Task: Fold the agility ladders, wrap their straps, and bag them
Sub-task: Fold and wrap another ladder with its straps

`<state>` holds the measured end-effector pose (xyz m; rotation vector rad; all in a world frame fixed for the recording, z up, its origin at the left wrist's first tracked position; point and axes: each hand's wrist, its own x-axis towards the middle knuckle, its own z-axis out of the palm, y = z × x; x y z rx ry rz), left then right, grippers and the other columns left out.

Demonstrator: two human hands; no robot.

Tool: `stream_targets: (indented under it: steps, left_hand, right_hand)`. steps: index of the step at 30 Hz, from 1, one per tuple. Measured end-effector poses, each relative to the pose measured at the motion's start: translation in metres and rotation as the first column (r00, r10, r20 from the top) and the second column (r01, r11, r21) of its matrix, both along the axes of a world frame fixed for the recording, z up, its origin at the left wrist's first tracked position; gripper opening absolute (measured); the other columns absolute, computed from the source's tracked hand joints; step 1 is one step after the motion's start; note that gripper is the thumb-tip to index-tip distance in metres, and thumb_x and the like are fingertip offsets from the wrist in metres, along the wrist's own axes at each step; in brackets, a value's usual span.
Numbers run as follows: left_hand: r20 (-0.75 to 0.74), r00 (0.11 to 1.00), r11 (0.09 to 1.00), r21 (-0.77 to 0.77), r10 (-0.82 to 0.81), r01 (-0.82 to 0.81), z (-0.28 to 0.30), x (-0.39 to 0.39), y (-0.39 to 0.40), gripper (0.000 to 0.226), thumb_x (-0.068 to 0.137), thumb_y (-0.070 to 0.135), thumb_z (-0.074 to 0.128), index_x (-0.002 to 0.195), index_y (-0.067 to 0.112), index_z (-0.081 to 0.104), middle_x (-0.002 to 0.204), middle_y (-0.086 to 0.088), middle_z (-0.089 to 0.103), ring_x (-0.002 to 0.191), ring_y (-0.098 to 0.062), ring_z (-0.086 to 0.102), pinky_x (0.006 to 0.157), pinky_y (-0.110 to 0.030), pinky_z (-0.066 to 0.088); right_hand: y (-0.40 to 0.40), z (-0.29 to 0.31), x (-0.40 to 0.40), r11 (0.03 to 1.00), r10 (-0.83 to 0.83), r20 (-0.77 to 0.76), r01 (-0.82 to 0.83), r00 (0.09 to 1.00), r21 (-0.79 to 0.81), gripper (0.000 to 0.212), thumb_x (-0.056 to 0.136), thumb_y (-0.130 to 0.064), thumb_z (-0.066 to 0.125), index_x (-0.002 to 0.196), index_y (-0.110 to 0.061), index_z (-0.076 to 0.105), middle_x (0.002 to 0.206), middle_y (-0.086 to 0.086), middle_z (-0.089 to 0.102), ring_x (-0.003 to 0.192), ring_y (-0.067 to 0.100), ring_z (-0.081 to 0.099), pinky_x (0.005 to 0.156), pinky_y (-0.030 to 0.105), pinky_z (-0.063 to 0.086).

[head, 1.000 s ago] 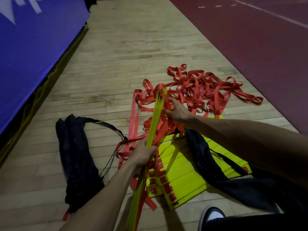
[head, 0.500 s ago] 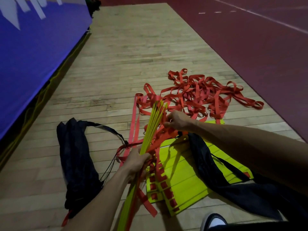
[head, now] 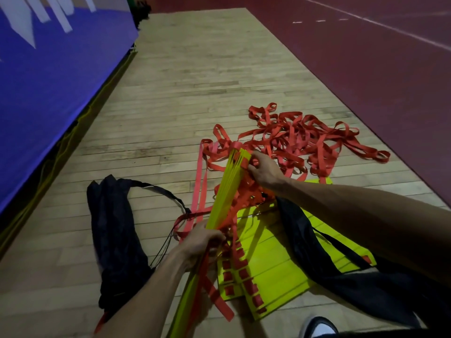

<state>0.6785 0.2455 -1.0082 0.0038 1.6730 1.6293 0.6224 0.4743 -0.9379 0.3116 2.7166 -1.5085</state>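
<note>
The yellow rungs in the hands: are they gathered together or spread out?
Gathered. The yellow rungs stand edge-on in one bundle, gripped low by the left hand and at the top by the right hand.

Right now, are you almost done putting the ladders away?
Not yet. Done: one ladder's yellow rungs lie stacked flat on the wood floor. In hand: the left hand grips a second bundle of rungs near its lower end, and the right hand pinches a strap at the top. Left: the red straps lie tangled and unwrapped, and both black bags look flat.
</note>
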Motion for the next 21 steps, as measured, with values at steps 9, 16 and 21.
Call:
stream_targets:
  steps: [9, 16, 21]
  left_hand:
    - [0.119, 0.982, 0.98, 0.116, 0.147, -0.161, 0.006, -0.017, -0.007, 0.029, 0.086, -0.008, 0.052, 0.072, 0.015, 0.042, 0.057, -0.001, 0.033, 0.041, -0.01, 0.03, 0.04, -0.02, 0.024]
    - [0.078, 0.996, 0.998, 0.057, -0.038, 0.033, 0.006, -0.01, -0.01, 0.019, 0.087, -0.013, 0.053, 0.094, 0.005, 0.049, 0.064, -0.002, 0.053, 0.045, -0.012, 0.042, 0.038, -0.018, 0.034]
    - [0.035, 0.999, 1.0, 0.0, -0.011, 0.011, 0.006, -0.013, -0.007, 0.018, 0.086, -0.012, 0.055, 0.088, 0.006, 0.052, 0.073, -0.007, 0.054, 0.046, -0.01, 0.046, 0.039, -0.018, 0.035]
  right_hand:
    - [0.003, -0.005, -0.003, 0.996, -0.087, -0.03, 0.086, 0.996, -0.033, 0.05, 0.102, -0.018, 0.053, 0.148, -0.021, 0.033, 0.112, 0.007, 0.065, 0.072, 0.016, 0.064, 0.052, 0.023, 0.051]
    - [-0.002, -0.003, -0.005, 0.993, 0.024, -0.103, -0.035, 0.994, -0.109, 0.03, 0.105, -0.01, 0.042, 0.133, -0.016, 0.052, 0.095, 0.002, 0.064, 0.069, 0.007, 0.061, 0.052, 0.017, 0.049]
    - [-0.001, -0.008, -0.008, 0.998, -0.055, -0.116, 0.058, 0.992, 0.017, 0.028, 0.107, -0.022, 0.037, 0.094, -0.008, 0.058, 0.076, 0.001, 0.058, 0.064, 0.012, 0.056, 0.056, 0.028, 0.049]
